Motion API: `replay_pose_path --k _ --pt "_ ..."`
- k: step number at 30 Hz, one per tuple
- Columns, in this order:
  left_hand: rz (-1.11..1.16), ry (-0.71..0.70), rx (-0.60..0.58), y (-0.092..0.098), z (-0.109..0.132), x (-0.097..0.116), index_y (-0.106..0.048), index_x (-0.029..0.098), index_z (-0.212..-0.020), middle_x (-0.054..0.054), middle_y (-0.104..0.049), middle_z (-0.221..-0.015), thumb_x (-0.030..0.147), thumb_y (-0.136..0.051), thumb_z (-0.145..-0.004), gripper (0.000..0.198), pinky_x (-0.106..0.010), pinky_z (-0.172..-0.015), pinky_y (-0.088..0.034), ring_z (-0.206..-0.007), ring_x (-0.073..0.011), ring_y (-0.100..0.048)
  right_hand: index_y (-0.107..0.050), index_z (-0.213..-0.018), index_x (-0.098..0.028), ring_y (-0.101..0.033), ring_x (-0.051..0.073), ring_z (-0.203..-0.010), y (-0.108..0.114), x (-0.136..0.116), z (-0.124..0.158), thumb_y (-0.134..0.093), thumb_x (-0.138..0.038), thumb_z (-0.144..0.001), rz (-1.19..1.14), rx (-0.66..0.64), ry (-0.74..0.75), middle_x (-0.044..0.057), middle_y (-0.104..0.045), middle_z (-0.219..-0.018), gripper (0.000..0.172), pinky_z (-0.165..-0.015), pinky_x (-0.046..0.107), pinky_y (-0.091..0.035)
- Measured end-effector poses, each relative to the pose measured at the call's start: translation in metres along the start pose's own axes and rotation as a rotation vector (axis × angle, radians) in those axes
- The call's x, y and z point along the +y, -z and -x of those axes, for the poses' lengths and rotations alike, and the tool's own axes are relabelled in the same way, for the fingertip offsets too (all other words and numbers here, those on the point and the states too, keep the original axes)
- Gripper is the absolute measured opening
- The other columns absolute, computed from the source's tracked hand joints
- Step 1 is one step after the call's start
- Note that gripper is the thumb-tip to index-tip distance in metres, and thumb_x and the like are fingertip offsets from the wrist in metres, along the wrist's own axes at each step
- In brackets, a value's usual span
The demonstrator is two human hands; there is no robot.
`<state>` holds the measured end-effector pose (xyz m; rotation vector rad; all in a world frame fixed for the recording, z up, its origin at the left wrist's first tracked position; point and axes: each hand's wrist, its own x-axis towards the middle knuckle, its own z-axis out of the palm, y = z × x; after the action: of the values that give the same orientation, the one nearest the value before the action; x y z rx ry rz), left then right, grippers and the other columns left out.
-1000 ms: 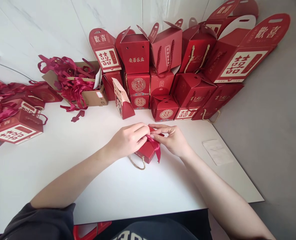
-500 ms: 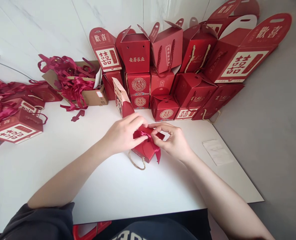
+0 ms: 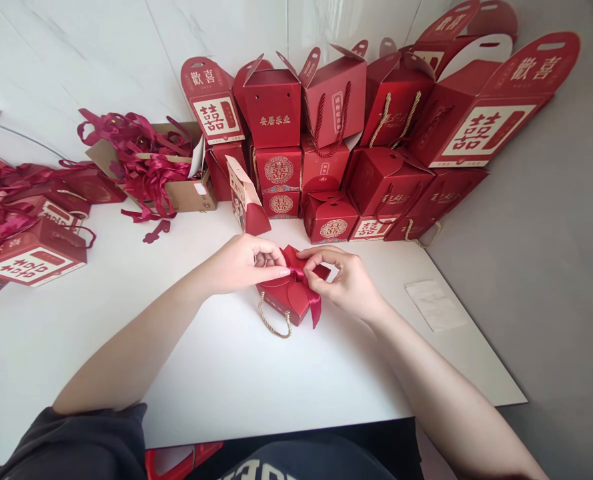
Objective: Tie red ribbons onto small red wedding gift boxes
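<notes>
A red gift box [image 3: 280, 298] with folded top flaps lies in front of me on the white table. Its gold rope handle [image 3: 275, 331] droops over the near left side. Dark red satin ribbon [image 3: 315, 309] crosses the top, with a knot in the middle and one tail hanging down the near right side. My left hand [image 3: 241, 263] pinches the ribbon just left of the knot, thumb and fingers together. From the right, my right hand [image 3: 343, 277] pinches the ribbon at the knot between thumb and forefinger. The fingers partly hide the loops.
Stacked red gift boxes [image 3: 326, 167] line the back wall. A cardboard box [image 3: 191, 195] heaped with ribbons stands back left. Ribboned boxes [image 3: 41, 250] crowd the left side. A small upright box [image 3: 251, 210] stands just beyond my hands; a white tissue [image 3: 435, 305] lies right.
My left hand has shifted slightly left, its fingers curling in at the ribbon and uncovering more of the box top. My right hand has hardly moved.
</notes>
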<state>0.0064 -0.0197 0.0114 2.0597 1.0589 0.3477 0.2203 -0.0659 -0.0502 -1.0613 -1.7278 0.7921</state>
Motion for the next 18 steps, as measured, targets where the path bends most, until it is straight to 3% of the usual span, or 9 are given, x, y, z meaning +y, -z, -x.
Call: replay_pose_path --k 13,18 --pt "-0.096 0.044 -0.069 0.013 0.005 0.002 -0.068 0.017 -0.072 0.002 -0.054 -0.058 0.032 -0.067 -0.075 0.016 -0.021 -0.049 -0.036 -0.054 -0.0087 -0.046 -0.061 -0.07 -0.022 -0.065 0.026 -0.101 0.019 -0.003 -0.002 -0.062 -0.012 -0.071 0.136 0.113 -0.028 0.004 -0.071 -0.1 0.01 -0.092 0.041 -0.047" --pt "-0.126 0.035 -0.122 0.015 0.003 -0.003 -0.066 0.017 -0.073 0.002 -0.054 -0.062 0.033 -0.064 -0.078 0.016 -0.022 -0.052 -0.037 -0.057 -0.0099 -0.047 -0.059 -0.07 -0.021 -0.065 0.024 -0.089 0.024 0.001 -0.003 -0.06 -0.014 -0.073 0.173 0.003 -0.072 0.002 -0.07 -0.089 0.008 -0.084 0.038 -0.049"
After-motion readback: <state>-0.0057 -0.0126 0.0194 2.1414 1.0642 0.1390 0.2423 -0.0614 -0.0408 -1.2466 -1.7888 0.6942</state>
